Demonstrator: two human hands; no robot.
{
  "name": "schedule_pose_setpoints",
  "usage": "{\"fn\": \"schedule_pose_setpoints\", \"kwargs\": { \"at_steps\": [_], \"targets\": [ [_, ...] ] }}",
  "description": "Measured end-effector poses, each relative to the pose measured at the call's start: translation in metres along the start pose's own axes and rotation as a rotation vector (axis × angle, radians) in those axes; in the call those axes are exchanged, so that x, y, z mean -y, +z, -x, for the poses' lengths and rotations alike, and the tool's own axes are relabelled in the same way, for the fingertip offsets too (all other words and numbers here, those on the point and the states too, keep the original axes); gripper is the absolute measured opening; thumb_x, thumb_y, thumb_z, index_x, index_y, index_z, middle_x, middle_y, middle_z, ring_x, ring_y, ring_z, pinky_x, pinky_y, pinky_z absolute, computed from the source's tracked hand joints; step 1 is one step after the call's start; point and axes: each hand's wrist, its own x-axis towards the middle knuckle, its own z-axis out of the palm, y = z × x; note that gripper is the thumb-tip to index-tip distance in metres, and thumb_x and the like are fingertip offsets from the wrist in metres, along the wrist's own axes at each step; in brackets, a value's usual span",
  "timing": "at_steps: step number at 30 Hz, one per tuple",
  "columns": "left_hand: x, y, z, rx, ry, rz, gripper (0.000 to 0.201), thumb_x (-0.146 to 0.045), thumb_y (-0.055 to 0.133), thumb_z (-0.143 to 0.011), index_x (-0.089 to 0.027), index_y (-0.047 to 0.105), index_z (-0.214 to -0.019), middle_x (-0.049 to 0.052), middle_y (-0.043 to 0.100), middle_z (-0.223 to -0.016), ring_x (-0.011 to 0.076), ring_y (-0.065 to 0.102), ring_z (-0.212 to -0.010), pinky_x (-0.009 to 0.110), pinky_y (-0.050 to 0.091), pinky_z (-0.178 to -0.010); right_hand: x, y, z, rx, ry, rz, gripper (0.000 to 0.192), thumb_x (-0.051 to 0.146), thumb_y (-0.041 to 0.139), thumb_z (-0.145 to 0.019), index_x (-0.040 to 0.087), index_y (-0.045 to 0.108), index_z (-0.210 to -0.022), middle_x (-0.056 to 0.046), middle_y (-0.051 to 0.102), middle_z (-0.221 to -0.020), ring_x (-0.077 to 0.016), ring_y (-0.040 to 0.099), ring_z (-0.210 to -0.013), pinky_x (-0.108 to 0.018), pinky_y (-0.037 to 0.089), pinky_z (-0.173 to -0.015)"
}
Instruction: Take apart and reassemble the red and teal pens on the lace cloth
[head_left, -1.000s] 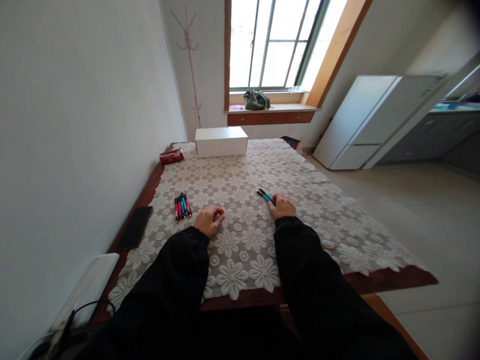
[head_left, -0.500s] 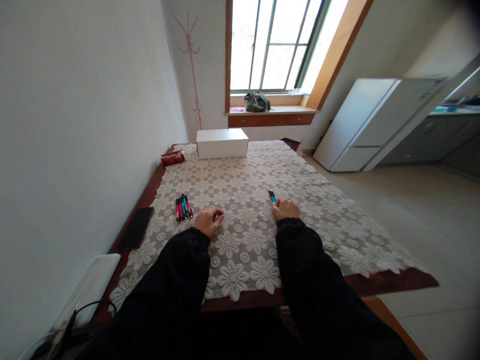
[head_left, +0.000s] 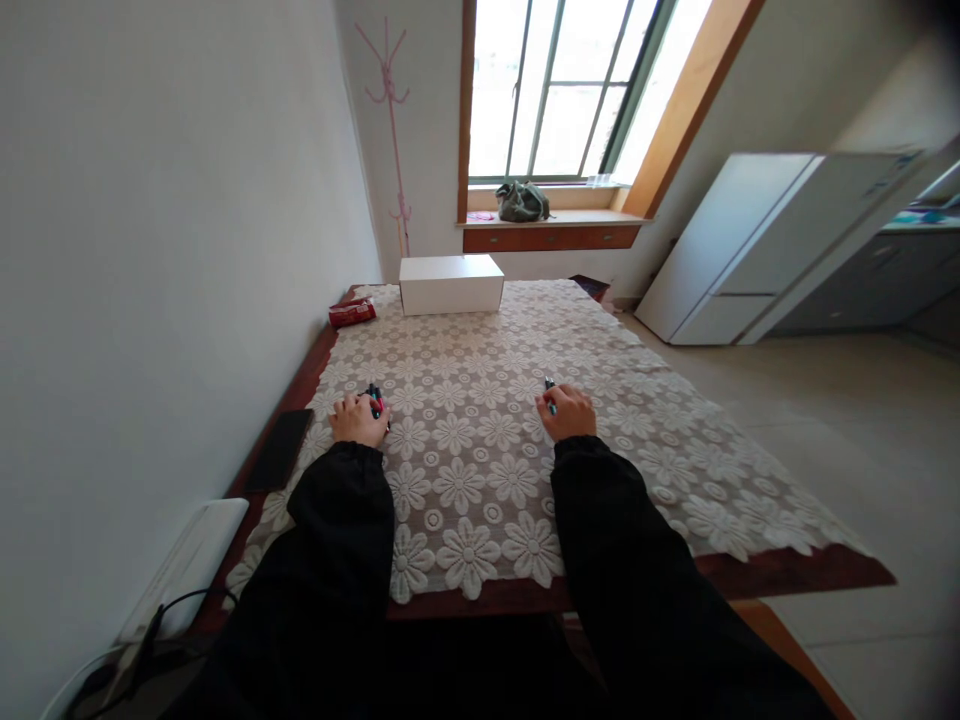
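My left hand (head_left: 357, 420) lies over the bunch of red and teal markers (head_left: 375, 398) on the lace tablecloth (head_left: 480, 440), fingers curled around them; only their far tips show. My right hand (head_left: 567, 412) is closed on teal pens (head_left: 550, 385), whose ends poke out beyond the fingers. Both arms wear black sleeves and rest on the table. The two hands are about a forearm's width apart.
A white box (head_left: 451, 283) stands at the table's far end, a red packet (head_left: 352, 313) to its left. A black phone (head_left: 280, 448) lies at the table's left edge beside the wall. A white device with a cable (head_left: 180, 570) sits near left. A white fridge (head_left: 757, 240) stands right.
My left hand moved left from the bare cloth onto the bunch of markers and closed over them. My right hand turned the teal pens so they stick out less.
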Motion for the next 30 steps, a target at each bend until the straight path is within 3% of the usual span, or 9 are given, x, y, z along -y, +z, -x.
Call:
{"fn": "schedule_pose_setpoints", "kwargs": {
  "at_steps": [7,13,19,24,30],
  "targets": [
    [-0.001,0.005,0.002,0.017,0.059,-0.022,0.03,-0.051,0.063,-0.077,-0.021,0.068,-0.078,0.014,0.058,-0.109,0.0366,0.046,-0.111,0.049,0.039,-0.09,0.013,0.001,0.005,0.005,-0.144,-0.112,0.024,0.035,0.051,-0.091,0.021,0.062,-0.074,-0.007,0.062,-0.084,-0.0229,0.054,-0.091,-0.034,0.037,-0.087],
    [-0.012,0.004,0.009,-0.005,0.15,0.006,0.021,-0.042,0.063,-0.079,-0.022,0.071,-0.08,0.012,0.06,-0.114,0.0365,0.046,-0.113,0.049,0.037,-0.092,0.019,0.0,0.007,0.016,-0.23,-0.221,0.025,0.036,0.05,-0.091,0.021,0.061,-0.073,-0.006,0.061,-0.08,-0.0206,0.055,-0.087,-0.032,0.04,-0.085],
    [-0.024,0.007,0.01,0.018,0.205,0.205,0.019,-0.04,0.065,-0.078,-0.023,0.071,-0.082,0.009,0.069,-0.099,0.0301,0.055,-0.102,0.042,0.041,-0.088,0.024,-0.001,0.008,0.131,-0.302,-0.373,0.032,0.04,0.047,-0.093,0.021,0.061,-0.071,-0.003,0.06,-0.073,-0.0165,0.056,-0.074,-0.027,0.042,-0.075],
    [-0.041,0.017,0.02,0.148,0.214,0.654,0.025,-0.043,0.064,-0.079,-0.019,0.068,-0.085,0.004,0.07,-0.081,0.0154,0.057,-0.068,0.029,0.046,-0.067,0.04,-0.002,0.013,0.353,-0.367,-0.475,0.039,0.046,0.046,-0.094,0.02,0.067,-0.076,-0.001,0.061,-0.066,-0.013,0.052,-0.061,-0.025,0.039,-0.062],
    [-0.065,0.025,0.043,0.411,0.297,0.927,0.029,-0.044,0.069,-0.076,-0.016,0.065,-0.084,0.004,0.07,-0.077,0.0117,0.058,-0.06,0.023,0.046,-0.056,0.057,-0.001,0.019,0.541,-0.361,-0.642,0.04,0.05,0.049,-0.092,0.019,0.074,-0.096,-0.002,0.069,-0.074,-0.0132,0.057,-0.063,-0.024,0.04,-0.062]
  ]
}}
